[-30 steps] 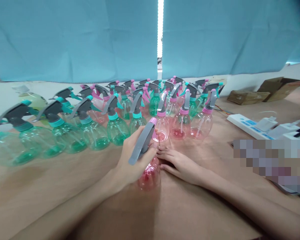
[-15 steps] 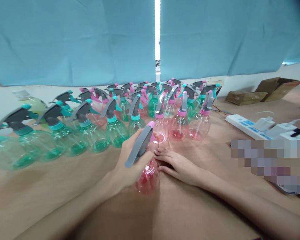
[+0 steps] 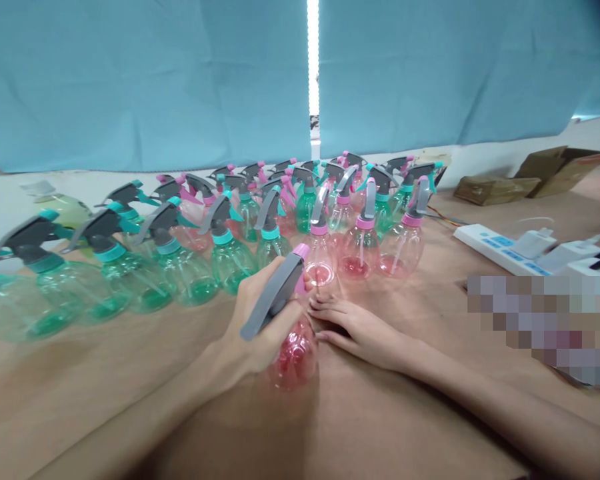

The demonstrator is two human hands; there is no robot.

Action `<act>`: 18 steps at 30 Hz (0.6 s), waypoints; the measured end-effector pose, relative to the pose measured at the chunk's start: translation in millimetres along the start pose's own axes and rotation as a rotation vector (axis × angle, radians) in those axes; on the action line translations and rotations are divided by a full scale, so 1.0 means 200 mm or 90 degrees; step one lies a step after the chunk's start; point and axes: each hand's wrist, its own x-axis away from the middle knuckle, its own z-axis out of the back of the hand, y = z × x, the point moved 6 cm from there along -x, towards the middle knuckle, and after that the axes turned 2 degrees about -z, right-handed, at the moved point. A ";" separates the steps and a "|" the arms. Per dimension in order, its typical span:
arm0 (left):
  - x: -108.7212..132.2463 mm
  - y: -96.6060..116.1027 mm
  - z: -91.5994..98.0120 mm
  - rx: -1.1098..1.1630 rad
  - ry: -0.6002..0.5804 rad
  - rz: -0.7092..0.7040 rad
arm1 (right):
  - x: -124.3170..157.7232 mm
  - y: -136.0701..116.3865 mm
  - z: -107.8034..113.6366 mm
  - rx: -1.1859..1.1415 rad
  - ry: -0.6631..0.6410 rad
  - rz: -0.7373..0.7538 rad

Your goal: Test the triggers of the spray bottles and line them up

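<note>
A pink spray bottle with a grey and pink trigger head stands in front of me. My left hand is closed around its neck, just under the head, which tilts up to the right. My right hand lies low on the table beside the bottle, fingers stretched toward it; whether the fingertips touch it I cannot tell. Just beyond the hands are another pink spray bottle and a green spray bottle.
Several green and pink spray bottles stand in rows at the back and left. A bottle of yellowish liquid is behind them. On the right lie a white power strip with plugs and cardboard boxes. A blue cloth hangs behind.
The trigger head of the held bottle has shifted slightly left in my left hand. My right hand stays nearly in place.
</note>
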 end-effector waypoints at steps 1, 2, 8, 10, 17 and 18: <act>0.00 0.00 0.00 -0.001 -0.005 0.000 | 0.00 0.00 0.00 0.001 -0.002 0.000; 0.00 0.00 0.00 -0.003 -0.007 0.001 | 0.00 0.00 0.00 0.002 -0.003 -0.001; 0.00 -0.01 -0.01 0.006 -0.005 -0.024 | 0.00 0.00 0.00 0.003 -0.001 -0.001; 0.00 -0.02 0.00 0.007 -0.001 -0.021 | 0.00 0.00 0.00 -0.002 0.002 0.003; 0.01 -0.04 0.01 -0.017 0.033 0.014 | 0.00 0.00 0.00 -0.001 0.002 0.004; 0.01 -0.03 0.02 -0.024 0.047 0.008 | -0.01 0.00 0.00 -0.002 0.002 0.006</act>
